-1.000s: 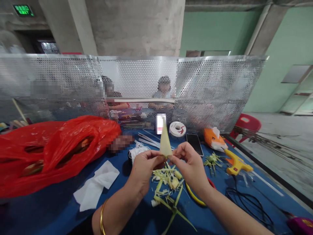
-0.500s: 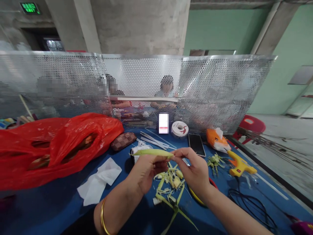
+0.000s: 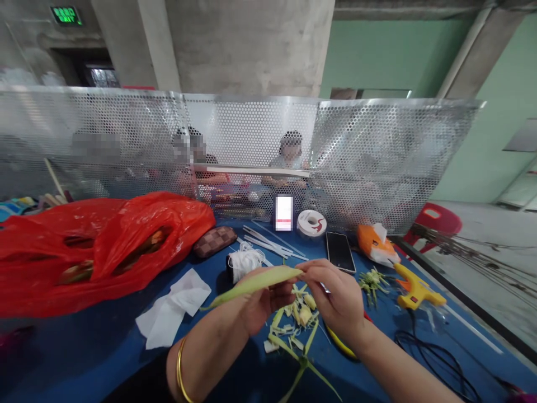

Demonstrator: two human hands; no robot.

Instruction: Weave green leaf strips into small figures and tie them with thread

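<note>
A long pale green leaf strip, like a corn husk (image 3: pixel 255 282), stretches across my left hand. My left hand (image 3: pixel 262 305) is closed around its right part, with the curled fingers underneath and partly hidden. At the husk's right tip, my right hand (image 3: pixel 333 291) pinches with thumb and forefinger; a small shiny edge shows below those fingers, too hidden to name. Beneath both hands lies a heap of husk scraps (image 3: pixel 302 314). Closer to me is a star-shaped piece of green strips (image 3: pixel 304 361). Red-and-yellow handles (image 3: pixel 342 341) stick out under my right wrist.
Left: a red plastic bag (image 3: pixel 138 252) with husks, a checkered pouch (image 3: pixel 215 242), white tissue (image 3: pixel 174 308). Ahead: white cord (image 3: pixel 245 263), white sticks (image 3: pixel 272 243), a ribbon roll (image 3: pixel 311 224), a phone (image 3: pixel 340 252). Right: a yellow glue gun (image 3: pixel 417 288) with cable. Behind a perforated screen (image 3: pixel 251 129), people sit.
The husk's free left end has swung down toward me, and its broad face now shows more. Both hands stay together at its right end. The view has shifted slightly.
</note>
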